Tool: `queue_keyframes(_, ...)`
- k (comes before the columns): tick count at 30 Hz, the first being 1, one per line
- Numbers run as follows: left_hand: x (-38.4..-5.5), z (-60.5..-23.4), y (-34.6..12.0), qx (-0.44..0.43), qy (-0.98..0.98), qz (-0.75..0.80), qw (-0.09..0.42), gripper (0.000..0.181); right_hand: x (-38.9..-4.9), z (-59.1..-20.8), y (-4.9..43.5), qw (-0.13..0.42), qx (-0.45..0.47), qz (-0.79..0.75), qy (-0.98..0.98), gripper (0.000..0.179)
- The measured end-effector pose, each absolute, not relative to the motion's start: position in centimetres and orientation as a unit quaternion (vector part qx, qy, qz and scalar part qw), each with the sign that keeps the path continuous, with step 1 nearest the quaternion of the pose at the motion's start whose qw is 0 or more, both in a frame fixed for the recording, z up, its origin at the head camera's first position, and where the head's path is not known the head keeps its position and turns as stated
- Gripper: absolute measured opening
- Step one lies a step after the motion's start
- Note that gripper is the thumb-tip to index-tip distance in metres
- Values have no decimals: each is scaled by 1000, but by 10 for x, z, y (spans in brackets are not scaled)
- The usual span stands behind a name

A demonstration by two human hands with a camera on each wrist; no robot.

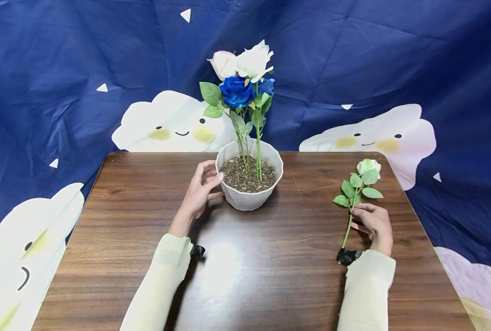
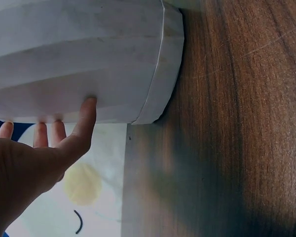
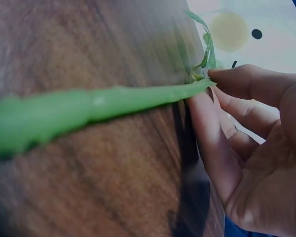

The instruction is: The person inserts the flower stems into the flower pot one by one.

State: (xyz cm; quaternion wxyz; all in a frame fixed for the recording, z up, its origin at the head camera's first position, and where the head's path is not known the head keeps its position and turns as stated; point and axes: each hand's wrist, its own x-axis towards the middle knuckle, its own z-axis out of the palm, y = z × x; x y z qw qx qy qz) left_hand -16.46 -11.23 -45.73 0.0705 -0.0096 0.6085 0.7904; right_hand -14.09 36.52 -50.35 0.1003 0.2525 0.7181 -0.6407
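A white faceted flower pot (image 1: 248, 201) filled with soil (image 1: 245, 177) stands at the far middle of the table. My left hand (image 1: 201, 188) rests its fingertips against the pot's left side; in the left wrist view the spread fingers (image 2: 86, 116) touch the outer wall. Two pale roses (image 1: 255, 62) and two blue roses (image 1: 238, 92) rise from the soil on green stems. Over at the right, my right hand (image 1: 373, 224) pinches the stem (image 3: 138, 100) of a single white rose (image 1: 368, 168) between thumb and fingertips. Its bloom points away from me, low over the table.
The brown wooden table (image 1: 270, 271) ends just behind the pot. A dark blue cloth (image 1: 104, 55) with white smiling clouds (image 1: 175, 124) hangs behind and beside it. Black wrist straps (image 1: 348, 256) sit at both cuffs.
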Motion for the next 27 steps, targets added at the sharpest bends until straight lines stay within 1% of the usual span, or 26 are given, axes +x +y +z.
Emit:
queue_keyframes(3,-165,-457,-113,-9,609,790,71,53,-142,-503,363,100,246,-644,717,44)
queue_keyframes(5,-165,-457,-113,-8,609,790,72,53,-142,-502,362,94,247,-657,706,48)
queue_keyframes(13,-165,-458,-113,-7,609,790,72,53,-146,-492,354,33,249,-746,616,37)
queue_keyframes(23,-164,-457,-113,-12,606,793,69,52,-157,-469,341,-37,227,-822,520,36)
queue_keyframes(27,-164,-457,-112,-11,606,793,70,51,-161,-460,335,-58,213,-843,491,35)
